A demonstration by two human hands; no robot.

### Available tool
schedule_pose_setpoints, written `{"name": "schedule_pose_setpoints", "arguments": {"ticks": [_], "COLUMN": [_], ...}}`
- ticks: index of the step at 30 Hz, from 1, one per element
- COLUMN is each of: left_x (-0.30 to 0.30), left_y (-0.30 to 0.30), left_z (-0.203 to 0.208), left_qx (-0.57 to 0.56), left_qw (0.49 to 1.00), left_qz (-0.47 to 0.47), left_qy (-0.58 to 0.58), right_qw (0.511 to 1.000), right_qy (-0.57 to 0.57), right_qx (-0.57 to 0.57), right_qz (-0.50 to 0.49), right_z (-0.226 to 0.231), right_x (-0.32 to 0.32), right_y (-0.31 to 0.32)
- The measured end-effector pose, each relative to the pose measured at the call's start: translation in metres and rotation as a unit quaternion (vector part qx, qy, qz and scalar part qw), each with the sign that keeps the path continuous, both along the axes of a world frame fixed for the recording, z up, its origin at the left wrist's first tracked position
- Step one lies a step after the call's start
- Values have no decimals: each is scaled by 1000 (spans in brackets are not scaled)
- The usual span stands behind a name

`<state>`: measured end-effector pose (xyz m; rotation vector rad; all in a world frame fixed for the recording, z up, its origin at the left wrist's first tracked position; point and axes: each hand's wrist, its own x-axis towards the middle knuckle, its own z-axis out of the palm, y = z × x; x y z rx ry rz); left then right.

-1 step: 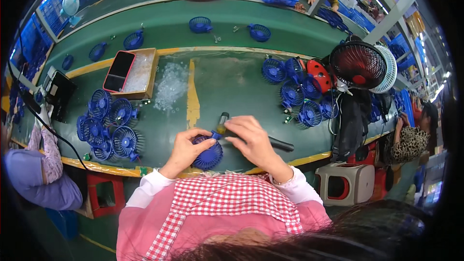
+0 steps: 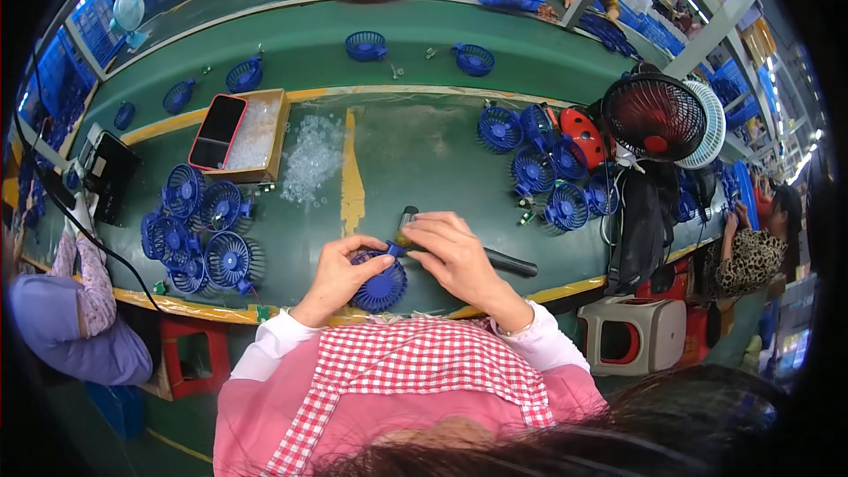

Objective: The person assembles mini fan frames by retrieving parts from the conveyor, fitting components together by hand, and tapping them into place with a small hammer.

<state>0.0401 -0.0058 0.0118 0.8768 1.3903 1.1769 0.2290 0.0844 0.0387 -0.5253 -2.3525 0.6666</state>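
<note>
One fan (image 2: 381, 288) | left hand (image 2: 341, 270) — pinching it | right hand (image 2: 455, 253) — curled at cylinder (image 2: 407, 217), grip unclear

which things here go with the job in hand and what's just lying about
Likely part of the job:
- blue fan housing in the left hand
- dark-ended cylinder at the right hand
- similar blue housings grouped on the table
- perhaps the loose clear pieces

Apparently just lying about:
- red-edged phone
- black desk fan
- black bag
</note>
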Motion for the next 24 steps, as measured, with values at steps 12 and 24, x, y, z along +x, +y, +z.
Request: {"name": "schedule_pose_setpoints", "arguments": {"ticks": [12, 24], "left_x": [-11, -14], "left_y": [-5, -10], "left_z": [12, 16], "left_qx": [13, -11], "left_qw": [979, 997], "left_qz": [-28, -40], "left_qy": [-201, -58], "right_qw": [991, 952], "right_qy": [-102, -38], "right_qx": [20, 134], "right_qz": [-90, -273], "right_z": [-48, -26], "right_x": [4, 21], "right_y": [12, 44]}}
